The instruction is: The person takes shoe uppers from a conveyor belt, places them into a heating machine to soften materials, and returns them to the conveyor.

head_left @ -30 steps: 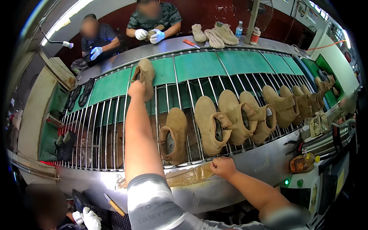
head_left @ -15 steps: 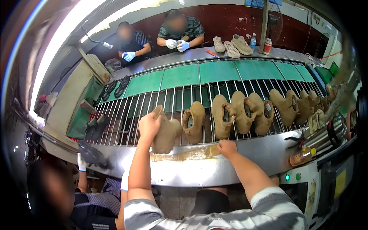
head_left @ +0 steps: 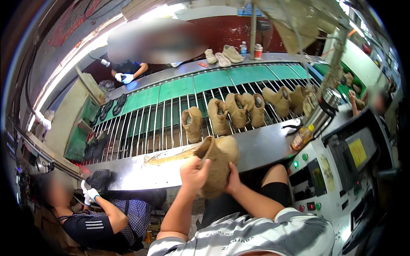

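I have both hands closed on one tan boot (head_left: 217, 164), my left hand (head_left: 194, 174) gripping its collar and my right hand (head_left: 233, 179) cupping its side, held up just in front of the steel table (head_left: 265, 147) edge. It looks to me like the handling step, with the boot off the rack (head_left: 171, 123) where four others (head_left: 232, 112) stand in a row. I judge the next move needs a steady two-handed hold while turning it, keeping clear of the control panel (head_left: 316, 179) to my right.
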Demonstrator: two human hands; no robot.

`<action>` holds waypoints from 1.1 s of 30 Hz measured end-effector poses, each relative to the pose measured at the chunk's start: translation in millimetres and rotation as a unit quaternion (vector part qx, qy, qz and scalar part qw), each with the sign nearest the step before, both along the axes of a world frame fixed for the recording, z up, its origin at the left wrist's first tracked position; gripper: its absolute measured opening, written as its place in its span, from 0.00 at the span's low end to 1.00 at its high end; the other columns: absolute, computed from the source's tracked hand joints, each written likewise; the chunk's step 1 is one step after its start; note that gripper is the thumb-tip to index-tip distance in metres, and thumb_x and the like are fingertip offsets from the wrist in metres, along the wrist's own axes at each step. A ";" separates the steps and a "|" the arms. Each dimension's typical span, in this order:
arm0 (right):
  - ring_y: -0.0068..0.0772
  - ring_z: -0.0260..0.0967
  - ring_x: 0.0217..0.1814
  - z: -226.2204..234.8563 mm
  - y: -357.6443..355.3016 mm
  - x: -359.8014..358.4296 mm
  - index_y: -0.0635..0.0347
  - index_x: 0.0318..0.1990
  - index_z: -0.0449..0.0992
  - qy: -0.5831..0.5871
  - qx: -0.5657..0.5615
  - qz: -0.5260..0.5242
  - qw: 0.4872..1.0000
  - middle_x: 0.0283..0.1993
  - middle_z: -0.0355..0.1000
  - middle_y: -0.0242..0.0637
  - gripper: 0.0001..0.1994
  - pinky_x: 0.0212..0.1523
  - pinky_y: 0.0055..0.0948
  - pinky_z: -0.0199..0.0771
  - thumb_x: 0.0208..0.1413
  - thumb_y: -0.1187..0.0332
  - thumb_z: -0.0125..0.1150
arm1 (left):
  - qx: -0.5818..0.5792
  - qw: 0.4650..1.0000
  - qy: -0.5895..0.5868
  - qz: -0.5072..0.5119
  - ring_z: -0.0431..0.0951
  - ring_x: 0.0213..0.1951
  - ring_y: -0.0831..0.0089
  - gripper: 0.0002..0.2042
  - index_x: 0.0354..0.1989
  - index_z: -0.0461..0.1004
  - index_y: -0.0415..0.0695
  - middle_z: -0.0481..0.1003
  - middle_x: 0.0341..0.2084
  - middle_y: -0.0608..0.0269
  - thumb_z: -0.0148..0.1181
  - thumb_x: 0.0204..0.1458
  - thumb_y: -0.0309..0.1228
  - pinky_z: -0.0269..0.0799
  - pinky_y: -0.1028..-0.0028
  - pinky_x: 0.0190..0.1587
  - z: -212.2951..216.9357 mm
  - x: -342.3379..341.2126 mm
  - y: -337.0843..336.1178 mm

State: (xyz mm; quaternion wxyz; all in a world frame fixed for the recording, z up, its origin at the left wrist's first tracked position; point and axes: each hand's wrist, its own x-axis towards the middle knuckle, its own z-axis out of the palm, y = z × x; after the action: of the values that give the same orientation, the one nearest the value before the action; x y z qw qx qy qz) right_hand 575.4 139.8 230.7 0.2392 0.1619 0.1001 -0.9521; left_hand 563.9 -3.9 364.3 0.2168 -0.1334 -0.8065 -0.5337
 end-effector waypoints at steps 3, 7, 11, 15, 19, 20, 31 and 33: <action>0.52 0.63 0.62 8.8 48.3 13.1 0.62 0.64 0.62 0.036 0.107 -0.087 0.990 0.63 0.64 0.48 0.33 0.65 0.49 0.58 0.59 0.46 0.44 | -0.076 0.993 -0.077 -0.047 0.59 0.18 0.75 0.18 0.17 0.63 0.38 0.61 0.12 0.62 0.64 0.52 0.33 0.57 0.70 0.22 -2.5 26.2 20.6; 0.51 0.63 0.61 0.0 137.9 48.1 0.63 0.63 0.62 0.134 0.200 -0.128 0.962 0.62 0.65 0.48 0.31 0.63 0.46 0.60 0.55 0.53 0.47 | 0.080 0.941 -0.229 -0.235 0.60 0.22 0.81 0.18 0.21 0.68 0.37 0.64 0.16 0.71 0.51 0.62 0.34 0.57 0.75 0.24 -24.1 32.7 28.3; 0.47 0.68 0.56 43.6 182.7 106.4 0.67 0.60 0.67 0.151 0.428 -0.169 0.875 0.55 0.71 0.45 0.29 0.61 0.43 0.65 0.49 0.63 0.55 | -0.165 0.922 -0.233 -0.262 0.70 0.30 0.80 0.17 0.39 0.76 0.29 0.76 0.25 0.64 0.48 0.64 0.34 0.69 0.74 0.34 -38.6 32.7 60.2; 0.35 0.54 0.68 5.4 247.3 149.5 0.59 0.71 0.48 0.221 0.548 -0.237 0.771 0.67 0.57 0.42 0.44 0.67 0.34 0.54 0.47 0.72 0.66 | -0.253 0.878 -0.260 -0.312 0.77 0.39 0.77 0.15 0.44 0.76 0.32 0.81 0.32 0.58 0.55 0.59 0.34 0.71 0.74 0.41 -42.2 50.2 129.4; 0.33 0.44 0.74 57.7 268.2 214.2 0.59 0.73 0.39 0.258 0.577 -0.278 0.724 0.72 0.48 0.40 0.54 0.71 0.34 0.44 0.42 0.67 0.73 | -0.092 0.877 -0.133 -0.452 0.79 0.44 0.68 0.18 0.49 0.74 0.36 0.78 0.40 0.51 0.64 0.52 0.31 0.72 0.71 0.47 -62.0 75.1 175.3; 0.33 0.36 0.76 55.1 279.3 223.1 0.56 0.74 0.37 0.252 0.602 -0.275 0.706 0.75 0.41 0.39 0.57 0.73 0.34 0.37 0.40 0.67 0.75 | -0.014 0.854 -0.199 -0.481 0.77 0.47 0.69 0.20 0.52 0.72 0.36 0.77 0.43 0.53 0.64 0.51 0.30 0.71 0.71 0.49 -72.8 81.9 185.8; 0.36 0.41 0.76 93.1 339.1 386.0 0.59 0.73 0.39 0.165 0.615 -0.426 0.642 0.74 0.45 0.43 0.56 0.72 0.34 0.41 0.40 0.65 0.75 | 0.056 0.685 -0.283 -0.669 0.76 0.46 0.73 0.19 0.52 0.71 0.36 0.76 0.44 0.59 0.63 0.53 0.30 0.74 0.70 0.48 -77.4 194.8 334.8; 0.36 0.60 0.65 96.3 343.1 416.0 0.56 0.73 0.42 0.122 0.561 -0.486 0.659 0.64 0.61 0.44 0.57 0.65 0.35 0.58 0.34 0.72 0.76 | 0.027 0.699 -0.244 -0.672 0.78 0.40 0.75 0.17 0.50 0.73 0.36 0.79 0.38 0.62 0.63 0.53 0.31 0.76 0.72 0.41 -94.9 206.1 352.5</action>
State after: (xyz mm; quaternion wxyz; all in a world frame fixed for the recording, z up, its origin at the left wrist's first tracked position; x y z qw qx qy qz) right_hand 991.4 482.8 327.0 -0.4085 0.1731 0.5509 -0.7069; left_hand 770.0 348.7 269.4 -0.4003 -0.4986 -0.5129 -0.5727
